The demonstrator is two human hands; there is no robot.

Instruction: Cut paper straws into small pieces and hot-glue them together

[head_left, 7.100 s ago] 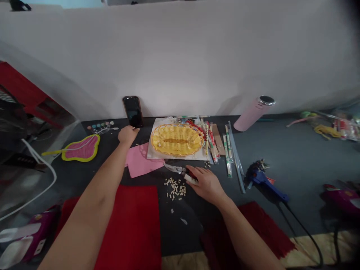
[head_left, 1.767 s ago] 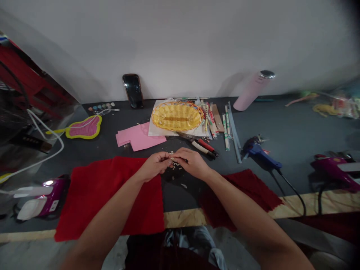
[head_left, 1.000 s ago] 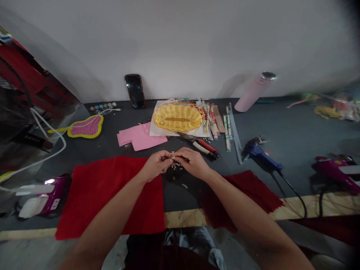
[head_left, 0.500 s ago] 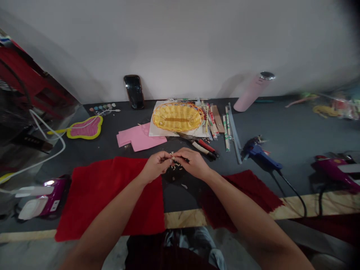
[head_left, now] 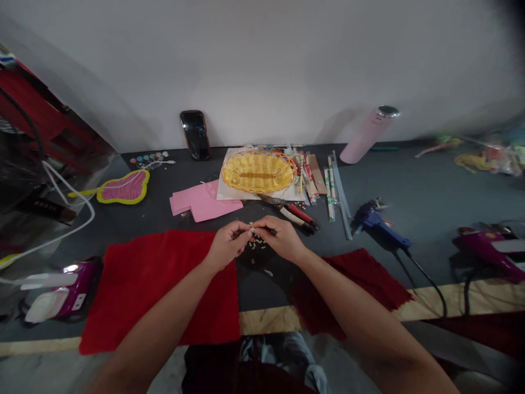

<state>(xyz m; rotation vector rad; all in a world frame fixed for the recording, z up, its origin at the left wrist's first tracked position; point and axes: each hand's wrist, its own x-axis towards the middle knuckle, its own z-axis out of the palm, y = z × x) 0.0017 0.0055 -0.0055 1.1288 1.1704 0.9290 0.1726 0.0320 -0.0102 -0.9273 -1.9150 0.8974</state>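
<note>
My left hand (head_left: 228, 242) and my right hand (head_left: 280, 236) meet over the dark table top, fingertips pinched together. Between them is a small pale piece (head_left: 251, 230), mostly covered by the fingers, so its kind is unclear. Several similar small pale bits (head_left: 257, 241) lie scattered on the table just below and behind the fingers. Beyond my right hand rest pliers (head_left: 289, 211) with one red and one white handle. A red cloth (head_left: 164, 273) spreads under my left forearm, and a darker red cloth (head_left: 365, 279) lies beneath the right one.
A yellow wicker basket (head_left: 259, 172) sits behind the hands, beside pink paper pieces (head_left: 213, 202) and wrapped sticks (head_left: 329, 189). A blue glue gun (head_left: 381, 230) with a cord lies at right. A phone (head_left: 196, 135) and a pink bottle (head_left: 369, 135) stand by the wall.
Almost nothing differs. Both hands keep the same pinch at the same spot, and the view has shifted very slightly.
</note>
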